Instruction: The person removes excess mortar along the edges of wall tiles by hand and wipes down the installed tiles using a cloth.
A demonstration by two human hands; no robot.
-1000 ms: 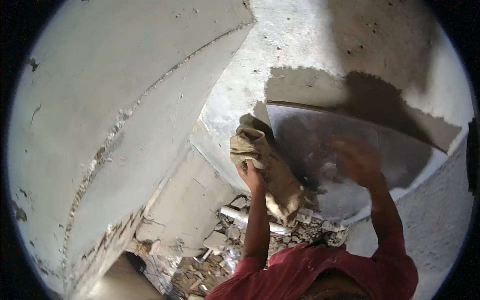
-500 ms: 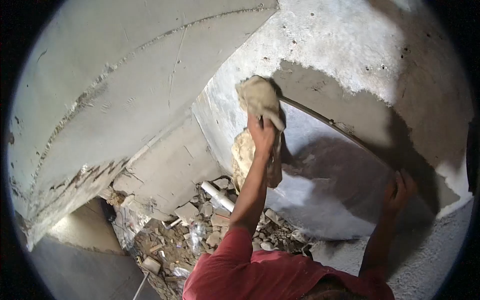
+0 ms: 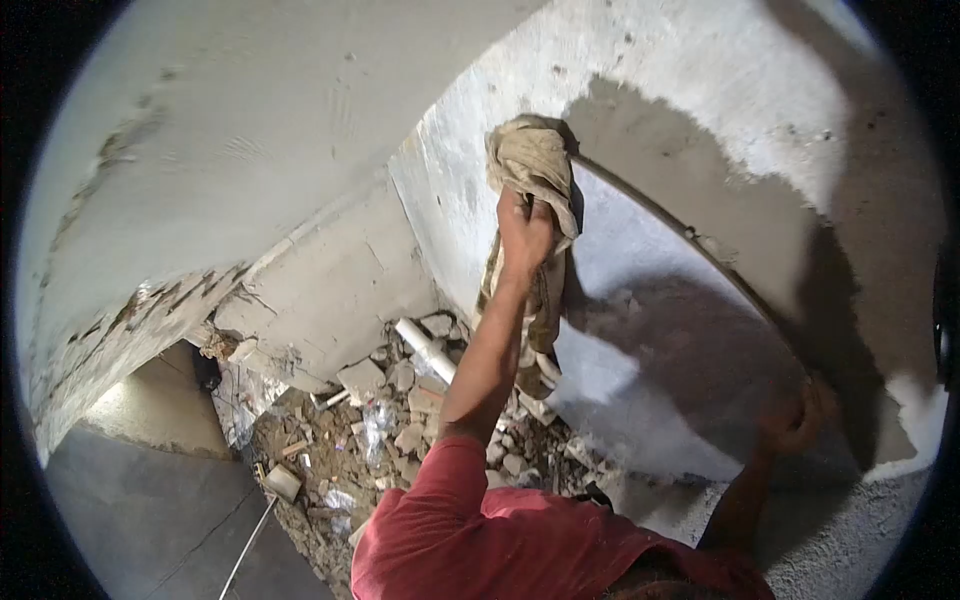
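Note:
My left hand [image 3: 526, 235] is closed round a bunched beige cloth [image 3: 535, 165] against the wall, and a length of it hangs down below my wrist. Beside the cloth is the upper left end of a long thin strip [image 3: 690, 235], which looks curved and runs down to the right along the lower edge of a patch of damp grey plaster [image 3: 660, 150]. At the strip's lower right end is my right hand [image 3: 800, 420], in shadow and a little blurred, with its fingers curled round that end.
Below lies rubble [image 3: 400, 440] with broken stones and plastic scraps. A white pipe [image 3: 425, 350] sticks out of it. A sloping grey plastered surface [image 3: 250, 150] overhangs the left side. The smooth wall [image 3: 640, 380] under the strip carries my shadow.
The view has shifted, and the sloping surface fills it differently. The cloth sits higher in view and hangs differently from my left hand. My right hand appears slightly lower, still at the strip's end.

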